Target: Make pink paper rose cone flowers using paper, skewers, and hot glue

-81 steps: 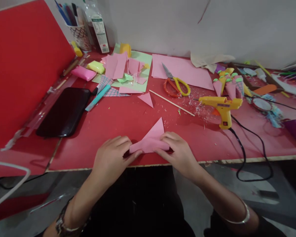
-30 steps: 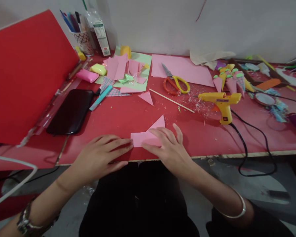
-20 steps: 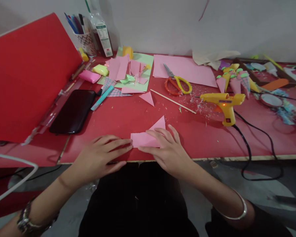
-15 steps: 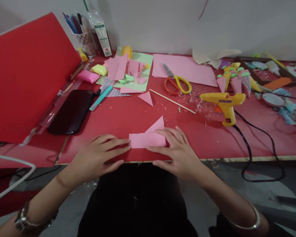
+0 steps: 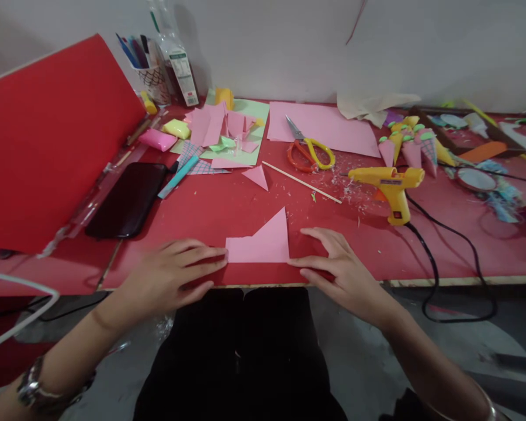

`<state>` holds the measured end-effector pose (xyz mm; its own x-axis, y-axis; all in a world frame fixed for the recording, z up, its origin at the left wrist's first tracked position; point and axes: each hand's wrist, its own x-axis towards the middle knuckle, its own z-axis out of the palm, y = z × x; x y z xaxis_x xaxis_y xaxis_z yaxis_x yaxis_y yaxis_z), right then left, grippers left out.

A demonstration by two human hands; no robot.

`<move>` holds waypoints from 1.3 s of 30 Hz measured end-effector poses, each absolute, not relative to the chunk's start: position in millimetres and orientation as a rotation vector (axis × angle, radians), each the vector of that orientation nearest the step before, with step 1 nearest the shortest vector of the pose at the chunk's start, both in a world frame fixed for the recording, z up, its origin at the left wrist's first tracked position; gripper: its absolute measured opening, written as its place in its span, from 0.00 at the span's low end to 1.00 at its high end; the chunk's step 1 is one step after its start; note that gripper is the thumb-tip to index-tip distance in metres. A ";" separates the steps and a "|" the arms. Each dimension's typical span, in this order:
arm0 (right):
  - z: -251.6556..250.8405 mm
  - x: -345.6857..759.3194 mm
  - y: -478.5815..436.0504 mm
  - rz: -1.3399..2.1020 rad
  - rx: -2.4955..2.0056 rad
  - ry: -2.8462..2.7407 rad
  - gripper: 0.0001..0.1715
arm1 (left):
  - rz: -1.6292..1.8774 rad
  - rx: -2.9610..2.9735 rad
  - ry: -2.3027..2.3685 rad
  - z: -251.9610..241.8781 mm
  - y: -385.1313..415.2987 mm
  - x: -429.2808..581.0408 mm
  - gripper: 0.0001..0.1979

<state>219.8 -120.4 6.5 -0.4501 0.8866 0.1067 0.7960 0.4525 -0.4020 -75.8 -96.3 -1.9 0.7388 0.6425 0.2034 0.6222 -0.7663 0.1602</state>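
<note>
A folded piece of pink paper (image 5: pixel 260 245) lies flat near the front edge of the red table, with a pointed corner rising at its upper right. My left hand (image 5: pixel 175 269) touches the paper's left edge with its fingertips, fingers stretched out. At the lower right corner, a fingertip of my right hand (image 5: pixel 337 266) meets the paper, and its fingers are spread. Beyond the paper lie a small pink paper triangle (image 5: pixel 256 177) and a thin wooden stick (image 5: pixel 300 181).
Scissors (image 5: pixel 310 152) rest partly on pink sheets (image 5: pixel 333 126). A yellow glue gun (image 5: pixel 392 187) with a black cable stands to the right, near several small paper cones (image 5: pixel 412 153). On the left are a black phone (image 5: pixel 127 200), a cutter (image 5: pixel 178 176) and a red board (image 5: pixel 56 140).
My right hand has slid right off the paper's top to its lower right corner, uncovering the right side. My left hand stays at the left edge. The view has shifted slightly.
</note>
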 end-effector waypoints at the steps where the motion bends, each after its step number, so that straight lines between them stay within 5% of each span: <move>1: 6.2 218.7 -118.7 0.435 -1.418 -2.409 0.13 | 0.378 2.839 1.036 -1.8 -95.4 -74.5 0.13; 5: 3.8 207.8 -111.2 0.458 -1.340 -2.476 0.15 | 0.276 2.827 1.049 -0.4 -91.1 -59.8 0.13; 9: -0.9 194.2 -109.4 0.278 -1.283 -2.613 0.35 | 0.237 2.813 1.105 -1.2 -88.5 -36.0 0.28; 12: -4.8 189.8 -112.6 0.102 -1.286 -2.650 0.41 | 0.265 2.847 1.032 -3.4 -90.7 -22.5 0.32; 21: -13.7 185.2 -121.1 -0.191 -0.914 -2.473 0.11 | 0.519 3.089 0.753 7.1 -107.6 -28.3 0.12; 28: -7.7 177.8 -115.0 -0.069 -0.999 -2.627 0.22 | 0.503 3.134 0.886 11.8 -101.7 -27.4 0.18; 39: -9.3 173.0 -118.7 -0.160 -1.009 -2.345 0.15 | 0.452 3.260 0.913 11.3 -109.9 -36.6 0.17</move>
